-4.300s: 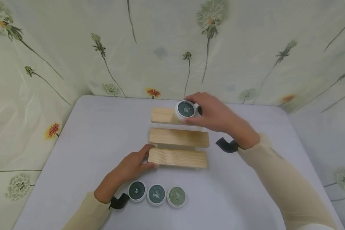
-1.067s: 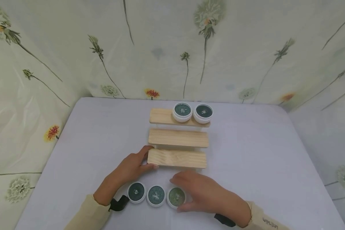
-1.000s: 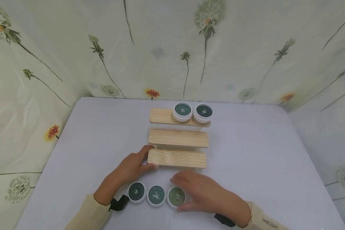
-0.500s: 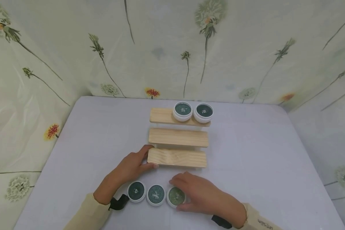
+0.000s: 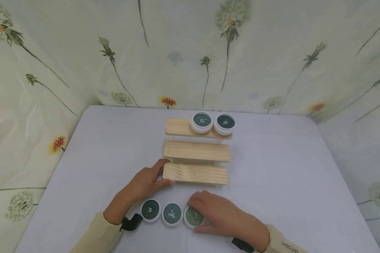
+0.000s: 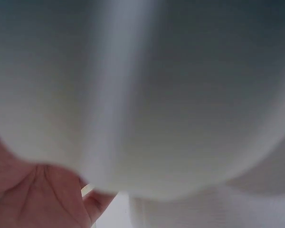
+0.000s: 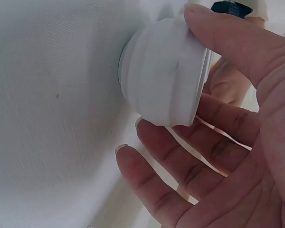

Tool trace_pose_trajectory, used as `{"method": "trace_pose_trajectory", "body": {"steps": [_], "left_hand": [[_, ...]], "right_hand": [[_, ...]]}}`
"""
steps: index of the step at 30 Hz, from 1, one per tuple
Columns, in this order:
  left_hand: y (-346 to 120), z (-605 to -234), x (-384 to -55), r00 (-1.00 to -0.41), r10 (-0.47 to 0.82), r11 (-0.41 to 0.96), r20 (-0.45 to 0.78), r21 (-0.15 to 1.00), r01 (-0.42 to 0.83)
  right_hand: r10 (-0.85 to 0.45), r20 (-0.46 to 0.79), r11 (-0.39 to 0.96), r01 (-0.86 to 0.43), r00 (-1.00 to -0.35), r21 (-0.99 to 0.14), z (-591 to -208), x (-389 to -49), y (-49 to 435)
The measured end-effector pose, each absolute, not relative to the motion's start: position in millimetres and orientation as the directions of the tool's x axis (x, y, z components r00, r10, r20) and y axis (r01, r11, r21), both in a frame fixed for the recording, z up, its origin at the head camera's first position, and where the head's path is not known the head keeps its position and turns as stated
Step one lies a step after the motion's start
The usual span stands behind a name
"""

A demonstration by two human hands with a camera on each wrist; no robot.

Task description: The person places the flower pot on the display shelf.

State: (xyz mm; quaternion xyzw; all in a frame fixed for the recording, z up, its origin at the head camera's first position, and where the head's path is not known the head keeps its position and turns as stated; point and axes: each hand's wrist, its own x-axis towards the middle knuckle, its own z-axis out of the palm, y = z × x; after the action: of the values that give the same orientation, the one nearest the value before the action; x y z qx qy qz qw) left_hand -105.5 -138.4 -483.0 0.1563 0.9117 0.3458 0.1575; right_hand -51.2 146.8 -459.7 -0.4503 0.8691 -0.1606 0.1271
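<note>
My left hand (image 5: 142,184) grips the left end of the front step of a three-step wooden display stand (image 5: 194,174), thumb in front and fingers behind. In front of the stand, my right hand (image 5: 221,214) holds a small round white jar with a mottled green top (image 5: 194,216), upright at the table. The right wrist view shows the jar's white side (image 7: 164,71) between the thumb (image 7: 218,28) and the fingers. To its left stand a blue-green topped jar (image 5: 172,214) and a dark-topped jar (image 5: 150,210). Blurred white jar walls (image 6: 190,118) fill most of the left wrist view.
Two more jars, a teal-topped one (image 5: 202,120) and a dark-topped one (image 5: 225,122), stand on the right half of the back step (image 5: 178,127). The middle step (image 5: 196,151) is bare wood. A white cloth (image 5: 278,168) covers the table; a flowered curtain (image 5: 177,52) hangs behind.
Since the oldest frame, my right hand has left the teal-topped jar on the back step and come down to the green-topped jar. Lately its fingers have drawn slightly closer around it. My left hand stays put.
</note>
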Motion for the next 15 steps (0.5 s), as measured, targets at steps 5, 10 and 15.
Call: {"method": "trace_pose_trajectory", "body": {"steps": [5, 10, 15], "left_hand": [[-138.2, -484.2, -106.4, -0.901, 0.394, 0.716, -0.184, 0.676, 0.175], [-138.4, -484.0, -106.8, -0.900, 0.392, 0.718, -0.192, 0.675, 0.169], [-138.1, -483.2, -106.6, -0.899, 0.389, 0.717, -0.200, 0.679, 0.159]], "right_hand": [[-0.824, -0.062, 0.539, -0.744, -0.564, -0.396, -459.8, -50.9, 146.8], [-0.820, -0.066, 0.542, -0.736, -0.568, -0.405, -461.1, -50.9, 146.3], [-0.820, -0.074, 0.544, -0.733, -0.567, -0.409, -460.8, -50.8, 146.1]]}}
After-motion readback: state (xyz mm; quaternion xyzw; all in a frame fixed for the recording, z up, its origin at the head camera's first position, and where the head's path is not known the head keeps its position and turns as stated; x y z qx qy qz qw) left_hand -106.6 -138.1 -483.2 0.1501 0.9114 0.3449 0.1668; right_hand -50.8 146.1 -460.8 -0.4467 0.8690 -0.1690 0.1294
